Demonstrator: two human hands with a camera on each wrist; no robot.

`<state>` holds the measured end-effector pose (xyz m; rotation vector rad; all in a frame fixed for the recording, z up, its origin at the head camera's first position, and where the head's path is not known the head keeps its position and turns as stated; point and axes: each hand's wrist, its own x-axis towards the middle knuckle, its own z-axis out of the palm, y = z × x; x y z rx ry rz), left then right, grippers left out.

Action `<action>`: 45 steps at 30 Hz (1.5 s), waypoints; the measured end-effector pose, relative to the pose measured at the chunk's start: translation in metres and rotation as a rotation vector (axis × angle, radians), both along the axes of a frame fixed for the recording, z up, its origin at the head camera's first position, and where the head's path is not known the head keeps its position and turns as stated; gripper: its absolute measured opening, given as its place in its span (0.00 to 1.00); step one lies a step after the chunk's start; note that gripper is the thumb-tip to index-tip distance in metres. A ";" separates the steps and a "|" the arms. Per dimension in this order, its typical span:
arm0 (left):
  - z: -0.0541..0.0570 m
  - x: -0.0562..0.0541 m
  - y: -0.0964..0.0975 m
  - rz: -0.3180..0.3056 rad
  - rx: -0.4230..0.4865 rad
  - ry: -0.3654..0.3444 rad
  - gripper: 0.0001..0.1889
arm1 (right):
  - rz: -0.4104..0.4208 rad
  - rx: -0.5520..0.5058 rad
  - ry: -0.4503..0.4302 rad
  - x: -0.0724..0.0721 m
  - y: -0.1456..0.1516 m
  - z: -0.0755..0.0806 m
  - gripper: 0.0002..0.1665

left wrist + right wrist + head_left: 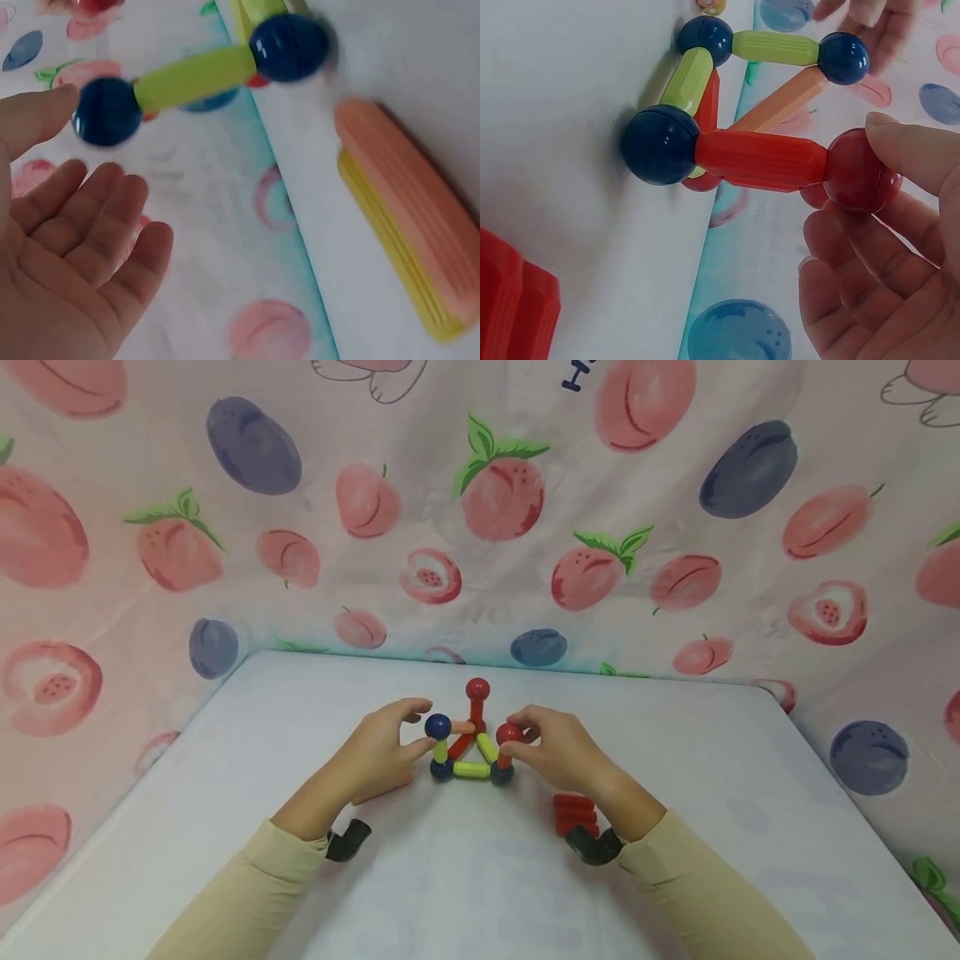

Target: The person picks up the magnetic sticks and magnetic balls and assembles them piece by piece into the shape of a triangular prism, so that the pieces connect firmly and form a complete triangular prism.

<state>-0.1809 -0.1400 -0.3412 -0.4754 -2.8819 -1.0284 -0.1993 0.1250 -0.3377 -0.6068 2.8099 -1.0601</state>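
A frame of coloured building rods and balls [471, 770] stands on the table, with a triangular base and three uprights. At its right front, my right hand [558, 747] pinches the red ball [859, 171] on top of a red rod [761, 157]. My left hand [378, 743] is at the left front, its thumb tip touching the upper dark blue ball [109, 111] while the other fingers stay apart from it. Under that ball is a yellow-green rod [195, 77]. An orange rod [780, 101] slants from the same ball toward the back. Another red ball [477, 689] tops the rear upright.
Beside my right wrist lie several red rods [573, 810] in a row. An orange rod [409, 202] and a yellow rod [397, 247] lie together near my left hand. Behind the white table [465, 877] hangs a fruit-print cloth [480, 602].
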 end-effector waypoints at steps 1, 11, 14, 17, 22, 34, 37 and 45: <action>0.000 0.000 -0.004 0.011 -0.010 -0.013 0.27 | -0.001 0.002 0.001 0.000 0.000 0.000 0.26; -0.021 0.013 -0.033 0.052 -0.195 -0.163 0.18 | -0.001 0.004 -0.009 0.001 0.000 -0.001 0.26; -0.028 0.016 -0.034 0.052 -0.215 -0.180 0.18 | -0.002 0.006 -0.013 0.001 0.000 -0.001 0.27; -0.033 0.017 -0.035 0.053 -0.217 -0.174 0.17 | -0.004 0.008 -0.018 0.001 0.000 -0.002 0.27; -0.039 0.017 -0.036 0.032 -0.229 -0.155 0.13 | -0.014 0.016 -0.029 0.001 -0.001 0.000 0.26; -0.040 0.018 -0.033 -0.001 -0.243 -0.135 0.14 | -0.013 0.043 -0.030 -0.002 -0.003 0.003 0.28; -0.039 0.018 -0.032 -0.008 -0.247 -0.121 0.15 | -0.015 0.045 -0.033 -0.002 -0.003 0.003 0.27; -0.041 0.016 -0.027 0.006 -0.268 -0.143 0.15 | -0.003 0.050 -0.040 -0.002 -0.006 0.006 0.27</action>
